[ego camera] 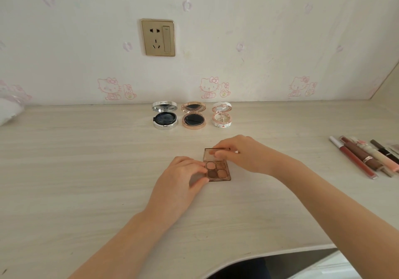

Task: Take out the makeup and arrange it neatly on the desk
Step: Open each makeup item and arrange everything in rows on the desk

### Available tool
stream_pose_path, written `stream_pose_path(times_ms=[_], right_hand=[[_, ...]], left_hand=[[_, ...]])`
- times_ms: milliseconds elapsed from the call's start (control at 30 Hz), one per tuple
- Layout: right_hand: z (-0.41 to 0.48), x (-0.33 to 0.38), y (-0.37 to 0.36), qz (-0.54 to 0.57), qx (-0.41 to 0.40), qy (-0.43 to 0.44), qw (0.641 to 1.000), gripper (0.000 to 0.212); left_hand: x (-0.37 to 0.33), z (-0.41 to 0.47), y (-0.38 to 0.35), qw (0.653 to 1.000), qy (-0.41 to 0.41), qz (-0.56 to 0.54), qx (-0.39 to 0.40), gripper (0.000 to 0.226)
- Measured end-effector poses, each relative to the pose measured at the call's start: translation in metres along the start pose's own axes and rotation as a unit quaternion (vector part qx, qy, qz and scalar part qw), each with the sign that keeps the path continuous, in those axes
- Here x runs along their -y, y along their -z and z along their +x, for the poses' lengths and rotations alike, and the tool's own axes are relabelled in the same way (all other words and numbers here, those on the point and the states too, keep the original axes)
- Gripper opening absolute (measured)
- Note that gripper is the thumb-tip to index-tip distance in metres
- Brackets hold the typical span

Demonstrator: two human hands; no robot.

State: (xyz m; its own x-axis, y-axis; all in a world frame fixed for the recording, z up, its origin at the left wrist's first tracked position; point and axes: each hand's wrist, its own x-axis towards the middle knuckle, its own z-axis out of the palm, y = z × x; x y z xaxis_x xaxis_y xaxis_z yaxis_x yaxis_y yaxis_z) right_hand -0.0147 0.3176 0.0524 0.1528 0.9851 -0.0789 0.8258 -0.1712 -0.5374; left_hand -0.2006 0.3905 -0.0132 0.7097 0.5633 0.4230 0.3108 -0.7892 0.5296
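- Already set out along the back edge of the desk [86,160], in a tidy row with lids propped open: silver compact [165,117], rose-gold compact [193,117], white flowered compact [222,116], just beside one another without touching.
- Now being handled: small square eyeshadow palette [219,172], lying flat near the middle of the desk, in front of the row and apart from it, clear lid raised.
- Left hand [183,175]: fingers curled, thumb and fingertips pinching the palette's left side to steady the base.
- Right hand [239,151]: fingers bent over the lid's upper edge, pinching it. Judged to be opening the lid to match the compacts, possibly closing it instead.
- Waiting at the right edge of the desk: loose bunch of lip glosses and pencils [367,155], lying slantwise and touching, not yet lined up. Cut off by the frame, so exact count unclear.
- Judged roughly halfway: one row finished, palette being placed, stick-shaped items left to straighten. No bag or box in sight, so no telling of more to come.
- Surface: pale wood-grain top, matt, with a front edge curving inward at the lower right and a dark gap below.
- Room: wall close behind the desk, cream wallpaper with pink cartoon cats and rabbits. Gold wall socket [158,37] with switch above the row. Something white and soft-looking [8,110] at the left edge, too cropped to name.
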Motion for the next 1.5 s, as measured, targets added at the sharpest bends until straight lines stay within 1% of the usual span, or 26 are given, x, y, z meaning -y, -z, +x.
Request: stream_pose_path(times_ms=[300,433,500,533,600,667,700,767,900,1000,1133,1300,1400,1500], right_hand=[[-0.001,-0.002,-0.002,0.025,0.000,-0.010,1.000,0.026],[-0.008,-0.002,-0.004,0.037,-0.004,-0.004,0.999,0.030],[-0.011,-0.003,-0.005,0.044,-0.014,-0.010,0.999,0.037],[-0.014,-0.004,-0.007,0.051,-0.035,-0.016,0.998,0.042],[-0.023,-0.009,-0.014,0.068,-0.117,-0.032,0.990,0.047],[-0.037,-0.013,-0.024,0.076,-0.188,-0.050,0.978,0.045],[-0.044,-0.014,-0.031,0.070,-0.199,-0.059,0.976,0.043],[-0.057,-0.016,-0.045,0.032,-0.196,-0.063,0.978,0.043],[-0.066,-0.016,-0.060,-0.049,-0.179,-0.016,0.982,0.048],[-0.063,-0.017,-0.066,-0.088,-0.185,0.017,0.979,0.044],[-0.055,-0.020,-0.069,-0.094,-0.203,0.030,0.974,0.036],[-0.034,-0.016,-0.067,-0.111,-0.192,0.047,0.974,0.033],[-0.016,-0.006,-0.063,-0.117,-0.170,0.055,0.977,0.033],[0.005,0.008,-0.062,-0.116,-0.140,0.044,0.982,0.035]], left_hand=[[0.001,-0.001,0.000,1.000,0.006,0.004,0.005,0.019],[0.000,-0.001,0.000,1.000,0.005,0.005,0.008,0.019],[0.001,-0.002,0.001,1.000,0.004,0.003,0.010,0.019],[0.001,-0.002,0.000,1.000,0.004,0.002,0.010,0.019],[-0.001,-0.002,0.000,1.000,0.005,-0.002,0.011,0.019],[-0.002,-0.002,0.001,1.000,0.006,-0.005,0.008,0.019],[-0.002,-0.002,0.001,1.000,0.004,-0.004,0.007,0.019],[-0.002,-0.002,0.001,1.000,0.002,-0.001,0.006,0.019],[-0.003,-0.002,0.001,1.000,0.007,-0.003,0.007,0.019],[-0.004,-0.002,0.001,1.000,0.005,0.000,0.007,0.020],[-0.001,-0.002,0.003,1.000,0.006,0.008,0.007,0.019],[0.010,0.007,0.013,0.999,0.029,0.038,0.014,0.015],[0.021,0.012,0.024,0.997,0.036,0.059,0.029,0.015],[0.036,0.016,0.035,0.997,0.047,0.060,0.023,0.016]])
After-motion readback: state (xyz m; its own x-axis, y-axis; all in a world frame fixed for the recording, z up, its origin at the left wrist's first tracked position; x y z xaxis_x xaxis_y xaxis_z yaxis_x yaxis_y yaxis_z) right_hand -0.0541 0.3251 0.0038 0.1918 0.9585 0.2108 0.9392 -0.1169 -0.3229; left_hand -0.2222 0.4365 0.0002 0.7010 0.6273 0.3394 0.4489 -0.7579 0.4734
